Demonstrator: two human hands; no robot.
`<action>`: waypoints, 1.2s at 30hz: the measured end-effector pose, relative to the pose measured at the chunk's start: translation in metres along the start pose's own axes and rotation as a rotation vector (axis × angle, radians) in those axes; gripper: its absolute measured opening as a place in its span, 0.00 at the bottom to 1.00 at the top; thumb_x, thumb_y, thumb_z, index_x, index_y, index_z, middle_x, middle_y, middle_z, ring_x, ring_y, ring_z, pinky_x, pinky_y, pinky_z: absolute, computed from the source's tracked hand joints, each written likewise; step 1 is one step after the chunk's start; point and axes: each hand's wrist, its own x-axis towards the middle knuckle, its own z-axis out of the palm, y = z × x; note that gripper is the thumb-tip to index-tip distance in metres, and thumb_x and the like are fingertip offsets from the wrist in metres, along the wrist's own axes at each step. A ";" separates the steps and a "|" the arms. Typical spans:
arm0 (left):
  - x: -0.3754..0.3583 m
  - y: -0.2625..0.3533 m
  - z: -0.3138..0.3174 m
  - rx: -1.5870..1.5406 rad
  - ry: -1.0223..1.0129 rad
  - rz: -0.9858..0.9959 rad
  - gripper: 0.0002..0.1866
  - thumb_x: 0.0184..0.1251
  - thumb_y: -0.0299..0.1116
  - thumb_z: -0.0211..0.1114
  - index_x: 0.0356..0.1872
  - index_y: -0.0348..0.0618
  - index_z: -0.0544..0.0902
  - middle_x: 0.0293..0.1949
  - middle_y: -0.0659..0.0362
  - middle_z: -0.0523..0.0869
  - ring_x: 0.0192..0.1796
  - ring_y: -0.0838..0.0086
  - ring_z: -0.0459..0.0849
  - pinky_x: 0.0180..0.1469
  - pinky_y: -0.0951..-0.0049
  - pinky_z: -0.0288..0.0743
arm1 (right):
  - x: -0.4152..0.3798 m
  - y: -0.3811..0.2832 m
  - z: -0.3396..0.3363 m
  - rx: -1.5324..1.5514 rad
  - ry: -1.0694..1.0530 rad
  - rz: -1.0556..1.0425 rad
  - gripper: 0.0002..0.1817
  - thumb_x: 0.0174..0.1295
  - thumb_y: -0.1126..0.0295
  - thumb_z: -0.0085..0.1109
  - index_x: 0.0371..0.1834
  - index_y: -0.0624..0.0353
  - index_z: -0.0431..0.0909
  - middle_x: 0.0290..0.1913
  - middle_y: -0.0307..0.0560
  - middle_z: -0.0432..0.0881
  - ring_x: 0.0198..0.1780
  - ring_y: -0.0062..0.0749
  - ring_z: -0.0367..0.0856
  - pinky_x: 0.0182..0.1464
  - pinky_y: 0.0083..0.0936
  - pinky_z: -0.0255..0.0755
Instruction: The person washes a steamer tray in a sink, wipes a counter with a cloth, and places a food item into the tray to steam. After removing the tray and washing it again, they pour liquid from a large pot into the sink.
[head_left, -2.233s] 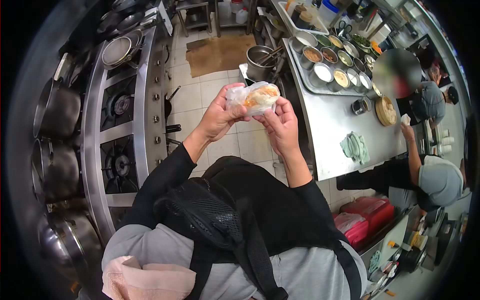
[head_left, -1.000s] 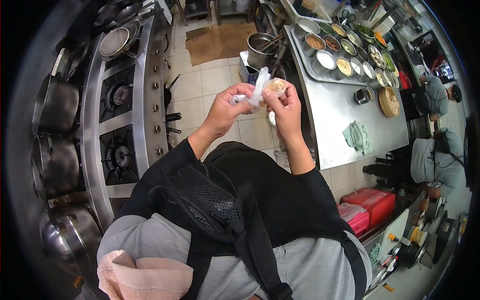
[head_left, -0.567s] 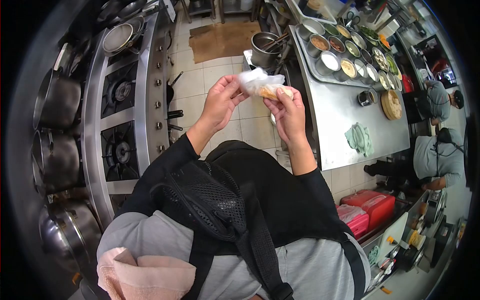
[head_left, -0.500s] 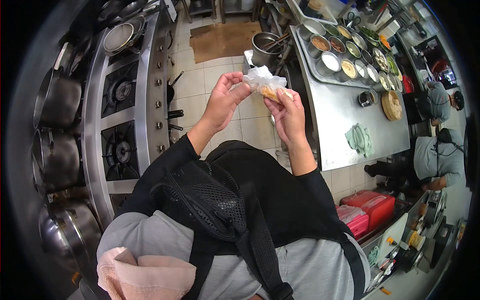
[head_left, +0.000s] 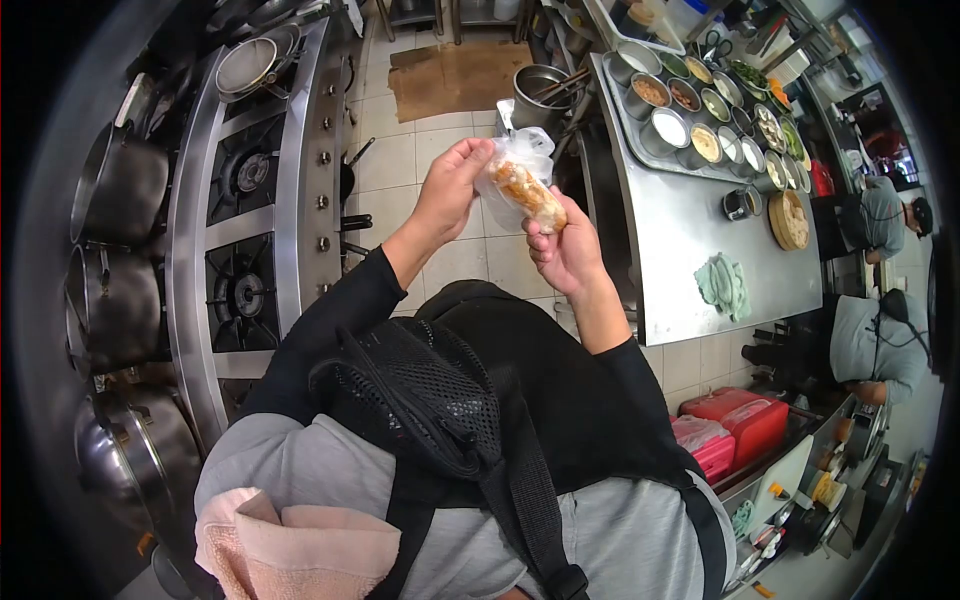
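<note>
In front of my chest, both hands hold a clear plastic bag [head_left: 537,142] with an orange-and-white piece of food [head_left: 526,190] in it. My left hand [head_left: 450,190] pinches the bag's left side near the top, thumb against fingers. Lower down, my right hand [head_left: 568,243] grips the bottom right end of the bagged food between thumb and fingers. I cannot make out what kind of food it is. The bag's loose top puffs up above it.
A gas stove [head_left: 240,285] runs along the left. On the right, a steel table [head_left: 670,260] bears a tray of several filled containers, a green cloth [head_left: 722,286] and a bamboo steamer [head_left: 788,220]. Two people [head_left: 878,340] stand beyond. A steel pot [head_left: 530,112] with utensils is ahead.
The bagged food has turned from mostly covered by bunched plastic to a long slanting shape in plain view. My right hand has moved slightly down, and my left hand slightly right.
</note>
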 end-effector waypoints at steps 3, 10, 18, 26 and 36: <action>-0.008 -0.004 0.003 -0.186 -0.025 -0.152 0.09 0.77 0.31 0.59 0.50 0.37 0.79 0.46 0.61 0.83 0.47 0.78 0.82 0.51 0.76 0.77 | 0.000 0.003 0.000 0.084 -0.023 0.065 0.20 0.77 0.50 0.40 0.49 0.55 0.74 0.23 0.39 0.75 0.16 0.16 0.70 0.14 0.12 0.62; -0.010 -0.022 -0.007 -0.138 -0.165 -0.173 0.13 0.76 0.30 0.58 0.57 0.39 0.76 0.50 0.59 0.83 0.52 0.78 0.81 0.57 0.71 0.76 | 0.003 0.005 -0.013 0.385 -0.199 0.198 0.21 0.78 0.50 0.37 0.45 0.55 0.74 0.20 0.37 0.72 0.11 0.16 0.64 0.09 0.11 0.57; -0.024 -0.005 0.016 0.255 -0.241 0.062 0.19 0.68 0.33 0.71 0.56 0.39 0.77 0.48 0.61 0.84 0.49 0.80 0.82 0.56 0.74 0.76 | 0.012 0.019 -0.016 -0.480 0.125 -0.375 0.21 0.78 0.48 0.39 0.50 0.56 0.67 0.33 0.42 0.75 0.27 0.21 0.73 0.28 0.18 0.70; -0.012 -0.010 0.001 -0.044 -0.205 -0.091 0.16 0.73 0.38 0.66 0.52 0.40 0.78 0.46 0.61 0.84 0.46 0.77 0.84 0.54 0.71 0.78 | 0.003 0.003 0.017 -0.461 0.087 -0.627 0.24 0.70 0.67 0.62 0.61 0.61 0.61 0.51 0.49 0.76 0.49 0.29 0.78 0.53 0.29 0.77; -0.015 0.011 0.002 -0.071 -0.281 -0.145 0.22 0.71 0.29 0.67 0.63 0.40 0.71 0.56 0.58 0.81 0.57 0.72 0.81 0.62 0.67 0.76 | -0.003 -0.006 0.010 -0.124 -0.161 -0.506 0.22 0.77 0.60 0.44 0.68 0.59 0.64 0.54 0.48 0.79 0.47 0.32 0.81 0.46 0.32 0.78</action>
